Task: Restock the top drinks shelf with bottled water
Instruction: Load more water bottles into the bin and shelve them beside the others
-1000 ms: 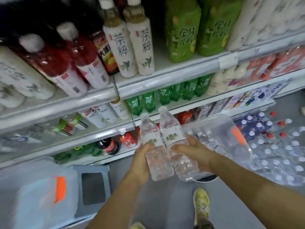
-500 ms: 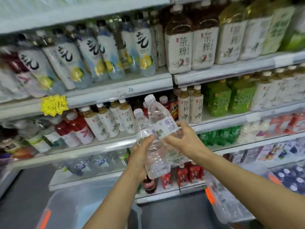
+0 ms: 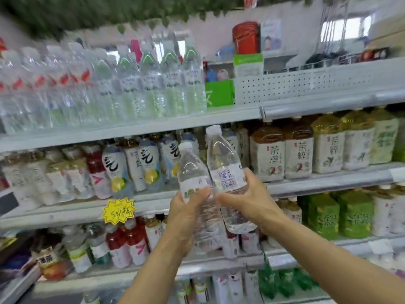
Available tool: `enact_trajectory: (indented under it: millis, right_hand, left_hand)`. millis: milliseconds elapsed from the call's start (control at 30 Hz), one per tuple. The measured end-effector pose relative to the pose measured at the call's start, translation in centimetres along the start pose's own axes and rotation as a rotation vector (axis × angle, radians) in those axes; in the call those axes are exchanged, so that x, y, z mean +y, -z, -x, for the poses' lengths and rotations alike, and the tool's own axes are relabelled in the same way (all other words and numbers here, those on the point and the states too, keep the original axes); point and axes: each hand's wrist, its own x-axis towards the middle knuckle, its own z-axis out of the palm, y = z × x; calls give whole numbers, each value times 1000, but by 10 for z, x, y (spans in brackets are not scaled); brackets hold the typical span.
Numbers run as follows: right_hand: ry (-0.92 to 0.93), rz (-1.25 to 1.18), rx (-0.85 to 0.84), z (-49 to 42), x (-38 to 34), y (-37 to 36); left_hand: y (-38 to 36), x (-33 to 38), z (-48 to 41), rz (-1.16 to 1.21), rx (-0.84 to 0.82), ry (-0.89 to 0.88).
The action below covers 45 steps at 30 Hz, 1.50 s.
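Two clear water bottles with white caps are held side by side in front of the second shelf. My left hand [image 3: 187, 212] grips the left water bottle [image 3: 191, 172] around its middle. My right hand [image 3: 245, 198] grips the right water bottle [image 3: 223, 163], which stands a little higher and shows a barcode label. Above them runs the top drinks shelf [image 3: 153, 126], with rows of bottled water [image 3: 131, 84] filling its left part up to about the middle. Both bottles are below that shelf's front edge.
Right of the water rows stand a green box [image 3: 219, 93] and a perforated white panel [image 3: 306, 82]. Tea bottles [image 3: 298, 154] fill the second shelf, with green cartons [image 3: 324, 216] lower right. A yellow star price tag [image 3: 118, 210] hangs on a shelf edge.
Both hands have lifted the two water bottles from near the floor crate up past the lower shelves. My view has swung upward, so the top shelf of water is now seen.
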Motion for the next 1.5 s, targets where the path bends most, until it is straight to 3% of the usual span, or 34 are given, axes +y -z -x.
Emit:
enact_trajectory:
  millis: [433, 800, 1000, 1200, 1500]
  right_hand:
    - [356, -81, 210, -167, -128, 49]
    - [258, -30, 252, -280, -123, 44]
    - [210, 43, 257, -294, -122, 37]
    - [125, 139, 112, -290, -117, 57]
    - [192, 307, 179, -311, -107, 52]
  left_hand:
    - [-50, 116, -112, -77, 136, -305]
    - [-66, 148, -192, -37, 237, -414]
    - [-62, 154, -203, -40, 242, -392]
    - [-58, 157, -208, -42, 205, -377]
    - [-52, 157, -215, -30, 162, -379]
